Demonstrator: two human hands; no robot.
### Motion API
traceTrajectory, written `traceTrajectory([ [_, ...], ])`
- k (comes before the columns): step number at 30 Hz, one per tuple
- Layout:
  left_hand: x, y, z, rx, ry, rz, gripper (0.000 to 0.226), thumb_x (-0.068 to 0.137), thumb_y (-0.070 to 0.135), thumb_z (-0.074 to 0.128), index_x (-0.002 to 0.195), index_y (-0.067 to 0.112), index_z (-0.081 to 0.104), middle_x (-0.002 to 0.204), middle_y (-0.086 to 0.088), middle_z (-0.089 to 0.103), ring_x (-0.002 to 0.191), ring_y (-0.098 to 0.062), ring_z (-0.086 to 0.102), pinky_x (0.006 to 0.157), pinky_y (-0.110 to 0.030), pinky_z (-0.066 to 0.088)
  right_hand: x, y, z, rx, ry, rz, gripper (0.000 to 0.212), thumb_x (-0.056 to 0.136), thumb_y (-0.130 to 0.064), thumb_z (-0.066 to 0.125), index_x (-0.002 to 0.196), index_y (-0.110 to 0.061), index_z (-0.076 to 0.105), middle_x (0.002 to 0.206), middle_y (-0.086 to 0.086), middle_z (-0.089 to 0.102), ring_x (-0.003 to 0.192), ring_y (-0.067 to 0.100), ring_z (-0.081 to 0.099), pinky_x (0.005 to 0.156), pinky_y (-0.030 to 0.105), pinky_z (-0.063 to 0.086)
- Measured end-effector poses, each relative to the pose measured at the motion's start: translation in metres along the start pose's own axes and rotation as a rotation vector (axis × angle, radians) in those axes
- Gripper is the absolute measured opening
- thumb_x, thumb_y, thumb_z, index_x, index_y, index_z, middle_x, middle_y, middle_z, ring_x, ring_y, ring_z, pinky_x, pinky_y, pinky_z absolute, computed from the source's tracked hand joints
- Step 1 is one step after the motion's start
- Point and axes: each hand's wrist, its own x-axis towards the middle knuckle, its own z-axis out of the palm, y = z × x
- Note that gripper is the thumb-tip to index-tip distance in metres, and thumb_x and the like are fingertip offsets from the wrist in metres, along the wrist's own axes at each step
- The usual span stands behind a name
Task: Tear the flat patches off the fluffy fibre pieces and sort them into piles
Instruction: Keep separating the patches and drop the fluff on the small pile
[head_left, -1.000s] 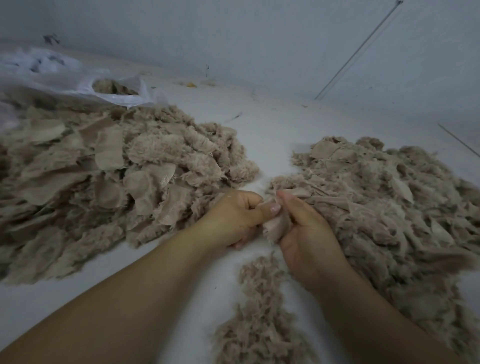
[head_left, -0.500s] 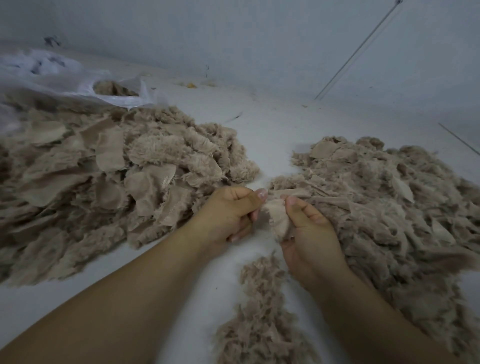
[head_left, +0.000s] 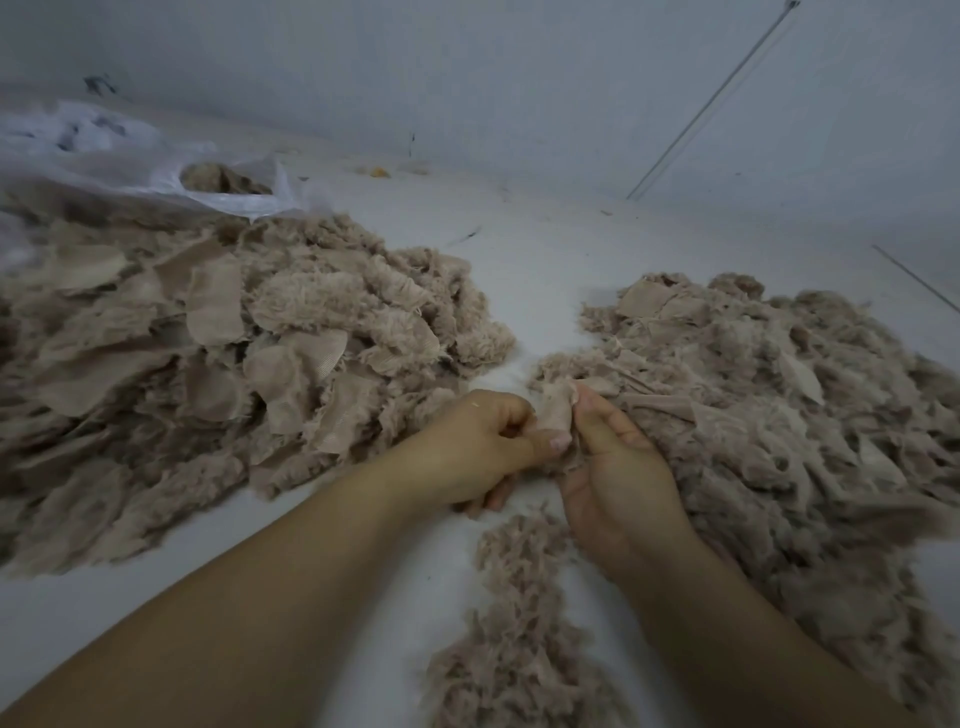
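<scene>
Between my hands is one small beige fibre piece (head_left: 557, 410) with a flat patch on it. My left hand (head_left: 480, 447) grips its left side with curled fingers, thumb pressed along it. My right hand (head_left: 613, 467) pinches the right side of the same piece. To the left lies a big pile of fluffy pieces with flat patches (head_left: 208, 364). A broad pile of torn beige material (head_left: 779, 415) spreads to the right. A narrow strip of loose fluffy fibre (head_left: 519, 623) runs along the surface below my hands.
The white work surface (head_left: 545, 270) meets a pale wall behind. A white plastic bag (head_left: 130, 156) holding more fibre lies at the back left. Thin dark lines (head_left: 711, 98) cross the wall at the right.
Both hands stayed together on the same piece. My left thumb slid down along it and the piece now stands more upright between the hands.
</scene>
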Motion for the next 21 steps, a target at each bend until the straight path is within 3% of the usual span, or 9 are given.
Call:
traceTrajectory([
  [4, 0.0, -0.002, 0.0, -0.061, -0.021, 0.0, 0.047, 0.095, 0.034, 0.059, 0.065, -0.001, 0.055, 0.039, -0.013, 0.047, 0.028, -0.02, 0.035, 0.033, -0.017, 0.026, -0.002, 0.0, 0.002, -0.073, -0.037, -0.012, 0.047, 0.082, -0.022, 0.067, 0.125, -0.004, 0.062, 0.118, 0.016, 0.071, 0.104, 0.025, 0.071, 0.078, 0.037, 0.06],
  [6, -0.003, -0.003, -0.001, -0.236, -0.022, 0.022, 0.051, 0.09, 0.037, 0.061, 0.067, -0.008, 0.053, 0.039, -0.01, 0.042, 0.029, -0.018, 0.034, 0.034, -0.017, 0.023, -0.003, 0.001, 0.003, -0.064, -0.028, -0.048, 0.035, 0.084, -0.015, 0.067, 0.117, -0.002, 0.064, 0.106, 0.014, 0.072, 0.088, 0.019, 0.073, 0.069, 0.03, 0.059],
  [9, -0.005, 0.001, -0.003, -0.578, 0.301, 0.194, 0.035, 0.096, 0.026, 0.052, 0.069, 0.004, 0.06, 0.046, -0.009, 0.052, 0.03, -0.019, 0.042, 0.035, -0.018, 0.026, -0.002, 0.001, 0.005, 0.076, 0.042, -0.074, 0.013, 0.095, -0.006, 0.058, 0.103, -0.002, 0.067, 0.079, 0.005, 0.069, 0.062, 0.007, 0.062, 0.056, 0.016, 0.051],
  [11, -0.003, 0.009, -0.01, -0.722, 0.564, 0.336, 0.022, 0.101, 0.019, 0.049, 0.093, 0.002, 0.06, 0.078, -0.013, 0.072, 0.05, -0.022, 0.062, 0.041, -0.024, 0.043, -0.001, -0.001, 0.006, 0.132, 0.07, -0.051, 0.014, 0.099, -0.009, 0.054, 0.099, -0.003, 0.066, 0.069, 0.0, 0.065, 0.055, 0.004, 0.055, 0.051, 0.014, 0.045],
  [12, -0.002, 0.012, -0.012, -0.775, 0.625, 0.381, 0.019, 0.1, 0.015, 0.051, 0.114, 0.003, 0.056, 0.101, -0.011, 0.073, 0.068, -0.023, 0.07, 0.05, -0.027, 0.051, -0.001, -0.002, 0.006, 0.148, 0.075, -0.031, 0.017, 0.101, -0.013, 0.052, 0.096, -0.003, 0.065, 0.065, -0.002, 0.062, 0.052, 0.003, 0.052, 0.049, 0.014, 0.043],
  [14, 0.002, 0.009, -0.007, -0.7, 0.681, 0.354, 0.053, 0.097, 0.003, 0.055, 0.144, 0.015, 0.034, 0.125, -0.006, 0.064, 0.096, -0.022, 0.07, 0.069, -0.031, 0.058, -0.001, -0.003, 0.006, 0.18, 0.086, 0.01, 0.024, 0.103, -0.018, 0.049, 0.089, -0.005, 0.063, 0.061, -0.003, 0.057, 0.048, 0.003, 0.048, 0.045, 0.014, 0.04],
  [15, 0.003, 0.005, -0.001, -0.567, 0.695, 0.29, 0.055, 0.095, -0.003, 0.054, 0.143, 0.017, 0.036, 0.126, -0.004, 0.061, 0.1, -0.021, 0.068, 0.072, -0.031, 0.059, -0.001, -0.004, 0.007, 0.192, 0.094, 0.019, 0.026, 0.104, -0.02, 0.048, 0.087, -0.006, 0.062, 0.059, -0.003, 0.056, 0.047, 0.004, 0.047, 0.044, 0.015, 0.038],
  [18, 0.013, -0.006, 0.022, -0.078, 0.597, 0.162, 0.043, 0.093, -0.004, 0.053, 0.129, 0.019, 0.053, 0.113, -0.004, 0.064, 0.091, -0.013, 0.066, 0.078, -0.027, 0.056, -0.001, -0.003, 0.007, 0.187, 0.104, 0.001, 0.03, 0.105, -0.019, 0.046, 0.083, -0.006, 0.061, 0.058, -0.003, 0.053, 0.046, 0.005, 0.045, 0.043, 0.016, 0.038],
  [21, 0.031, -0.005, 0.03, 0.24, 0.386, 0.178, 0.056, 0.09, 0.006, 0.057, 0.142, 0.022, 0.043, 0.099, 0.005, 0.057, 0.071, 0.01, 0.055, 0.067, -0.001, 0.039, 0.001, -0.002, 0.009, 0.199, 0.124, -0.045, 0.033, 0.105, -0.018, 0.045, 0.079, -0.007, 0.061, 0.057, -0.004, 0.05, 0.047, 0.004, 0.043, 0.043, 0.015, 0.038],
])
